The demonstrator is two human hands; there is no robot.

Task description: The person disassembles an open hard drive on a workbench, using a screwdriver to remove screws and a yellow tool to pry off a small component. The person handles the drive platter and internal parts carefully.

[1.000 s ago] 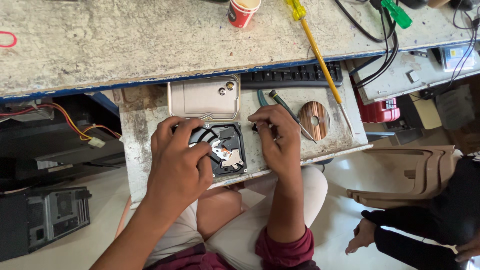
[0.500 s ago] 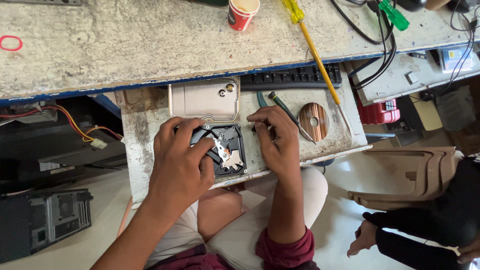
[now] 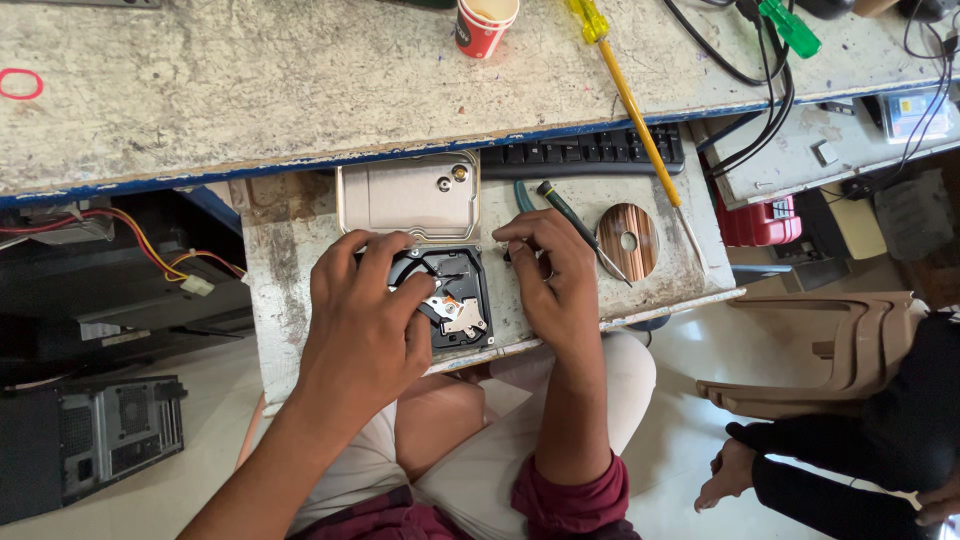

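Observation:
An opened black hard drive [image 3: 462,310] lies on a pull-out tray [image 3: 280,290] under the worn bench. My left hand [image 3: 365,315] covers its left half, fingers curled over the edge and onto the inner parts. At the drive's right edge rests my right hand [image 3: 548,275], its fingertips pressed on the rim. The drive's silver lid [image 3: 408,197] lies just behind it. Whether either hand pinches a small part is hidden.
A shiny platter disc [image 3: 628,240], a dark-handled screwdriver [image 3: 570,225] and a black keyboard [image 3: 585,148] lie to the right. On the bench top [image 3: 250,80]: a long yellow screwdriver [image 3: 630,100], a red paper cup [image 3: 485,25], cables. Another person's dark sleeves [image 3: 850,460] at lower right.
Both hands stay on the drive; the left fingers have shifted slightly over the inner parts. Nothing else has moved.

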